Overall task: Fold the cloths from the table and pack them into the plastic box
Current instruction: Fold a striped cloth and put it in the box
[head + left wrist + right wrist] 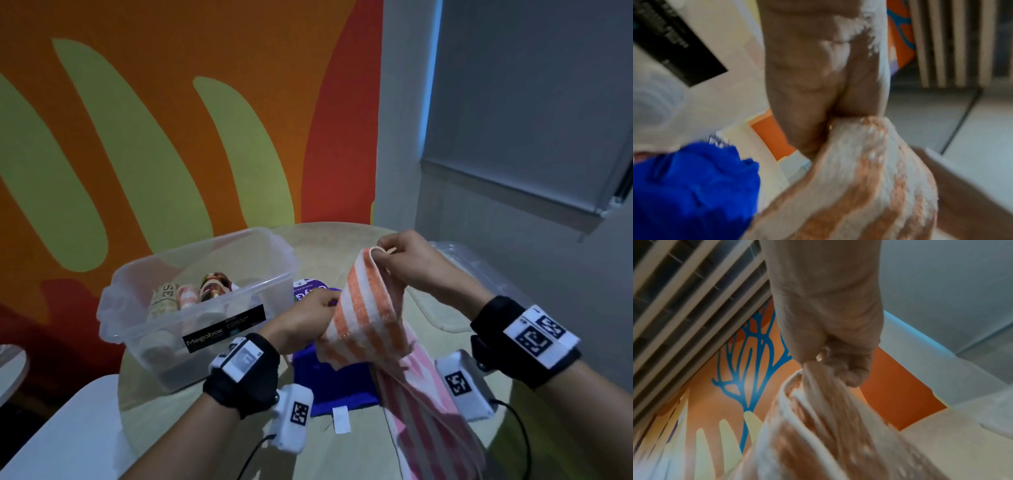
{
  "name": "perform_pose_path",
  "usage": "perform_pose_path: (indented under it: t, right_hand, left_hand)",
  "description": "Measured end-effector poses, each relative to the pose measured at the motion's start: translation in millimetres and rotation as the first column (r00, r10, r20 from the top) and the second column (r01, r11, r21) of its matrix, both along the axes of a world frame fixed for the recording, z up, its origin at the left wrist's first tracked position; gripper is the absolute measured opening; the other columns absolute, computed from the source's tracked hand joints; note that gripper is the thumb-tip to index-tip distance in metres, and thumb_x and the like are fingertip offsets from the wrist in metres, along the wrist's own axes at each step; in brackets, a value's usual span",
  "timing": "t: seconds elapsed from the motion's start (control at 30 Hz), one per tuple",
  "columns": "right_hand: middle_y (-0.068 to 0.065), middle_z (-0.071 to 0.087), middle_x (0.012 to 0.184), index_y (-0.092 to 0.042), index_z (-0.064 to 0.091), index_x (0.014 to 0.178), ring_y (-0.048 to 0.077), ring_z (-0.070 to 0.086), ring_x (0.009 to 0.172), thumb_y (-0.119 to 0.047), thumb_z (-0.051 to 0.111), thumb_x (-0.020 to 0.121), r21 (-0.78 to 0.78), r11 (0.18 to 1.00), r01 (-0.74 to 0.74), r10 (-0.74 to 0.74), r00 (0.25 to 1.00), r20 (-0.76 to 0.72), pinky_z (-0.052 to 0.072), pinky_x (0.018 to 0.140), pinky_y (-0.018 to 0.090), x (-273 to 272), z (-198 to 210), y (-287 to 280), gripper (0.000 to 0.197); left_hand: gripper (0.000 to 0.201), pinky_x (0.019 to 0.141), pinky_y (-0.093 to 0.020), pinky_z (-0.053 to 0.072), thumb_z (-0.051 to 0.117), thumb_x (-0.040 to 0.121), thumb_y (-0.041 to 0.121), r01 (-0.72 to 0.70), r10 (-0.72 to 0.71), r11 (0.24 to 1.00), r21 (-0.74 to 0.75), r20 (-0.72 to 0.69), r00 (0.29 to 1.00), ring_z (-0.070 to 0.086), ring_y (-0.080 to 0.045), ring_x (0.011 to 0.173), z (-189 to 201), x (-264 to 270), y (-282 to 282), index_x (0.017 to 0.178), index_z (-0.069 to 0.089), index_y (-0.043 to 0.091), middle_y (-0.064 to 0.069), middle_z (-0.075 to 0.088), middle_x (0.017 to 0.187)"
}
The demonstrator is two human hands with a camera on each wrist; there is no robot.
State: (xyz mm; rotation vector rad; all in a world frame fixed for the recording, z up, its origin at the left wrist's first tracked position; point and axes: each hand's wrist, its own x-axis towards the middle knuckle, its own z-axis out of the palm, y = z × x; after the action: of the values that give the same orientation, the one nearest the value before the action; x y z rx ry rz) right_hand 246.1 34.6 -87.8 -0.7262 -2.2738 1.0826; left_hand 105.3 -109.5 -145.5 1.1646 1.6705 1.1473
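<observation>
**Striped towel stretched between my 2 hands**

I hold the orange-and-white striped towel (368, 318) up above the counter (342, 240), its looped terry pile fuzzy and soft. My right hand (407, 260) pinches its top corner, fingers curled tight round a gathered edge. My left hand (308, 317) grips the lower edge, the cloth bunched in its curled fingers. The rest hangs down toward me in long folds, the stripes looking pinker there.

Under it a deep blue cloth (334, 380) lies flat on the pale, round counter, with a small white tag at its near edge. To my left stands the clear plastic box (239, 246), rounded at the corners, with a black label on its front wall. Inside it sit several rolled cloths (164, 298), side by side. A clear lid (469, 260) lies on the counter's far right.

The head view alone shows the box, the rolls and both wrists. The left wrist view, blurred, shows my palm and the towel's nubby weave up close, with the blue cloth beside it. The right wrist view shows only my closed fingers, the gathered towel falling from them, and the slatted ceiling and orange wall beyond.
</observation>
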Motion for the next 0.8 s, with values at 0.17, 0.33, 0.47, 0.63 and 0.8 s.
perform_pose_path:
  t: [0.17,0.33,0.47,0.63,0.8]
  right_hand:
    - [0.004,0.05,0.063,-0.005,0.058,0.066,0.014,0.045,0.062,-0.029,0.059,0.1,-0.024,0.99,0.139,-0.137,0.987,0.081,0.031,0.056,0.028,7,-13,31,0.042]
    - [0.002,0.04,0.06,-0.017,0.053,0.061,0.016,0.037,0.061,-0.018,0.058,0.091,0.01,0.998,0.062,-0.063,0.963,0.264,0.028,0.058,0.031,24,-36,29,0.031]
    - [-0.001,0.064,0.065,-0.012,0.066,0.071,0.016,0.059,0.06,-0.024,0.066,0.091,0.115,0.993,0.007,-0.049,0.929,0.366,0.048,0.054,0.03,37,-23,30,0.024]
    - [-0.009,0.069,0.124,-0.025,0.062,0.131,0.008,0.061,0.122,-0.013,0.082,0.083,-0.155,0.91,-0.383,0.413,0.863,0.29,0.049,0.103,0.027,53,11,5,0.053]
    - [0.018,0.069,0.128,-0.009,0.055,0.14,0.032,0.066,0.121,0.004,0.071,0.089,-0.485,0.657,-0.577,0.607,0.787,-0.115,0.05,0.105,0.033,35,-5,-27,0.055]
  left_hand:
    - [0.023,0.076,-0.041,0.058,0.054,0.104,0.01,-0.372,0.085,0.914,0.162,0.82,0.566,0.069,-0.026,0.08,9,-1,2,0.126,0.06,0.009,-0.014,0.073,0.093]
    - [0.045,0.088,-0.042,0.061,0.07,0.097,0.024,-0.13,0.041,0.983,0.126,0.541,0.84,0.074,-0.026,0.1,-4,18,-4,0.138,0.051,0.018,-0.011,0.075,0.115]
    - [0.069,0.102,-0.05,0.055,0.082,0.081,0.002,-0.115,0.083,0.985,0.127,0.229,0.97,0.069,-0.027,0.117,-5,18,-3,0.137,0.055,0.031,-0.013,0.069,0.127]
    - [0.046,0.09,-0.03,0.057,0.075,0.089,0.0,0.122,-0.113,0.975,0.188,-0.054,0.992,0.071,-0.017,0.107,36,20,-8,0.131,0.063,0.015,-0.01,0.075,0.116]
    - [0.04,0.098,-0.035,0.057,0.078,0.089,0.004,0.203,-0.175,0.96,0.191,-0.156,0.972,0.069,-0.026,0.115,68,14,-19,0.126,0.065,0.009,-0.01,0.072,0.122]
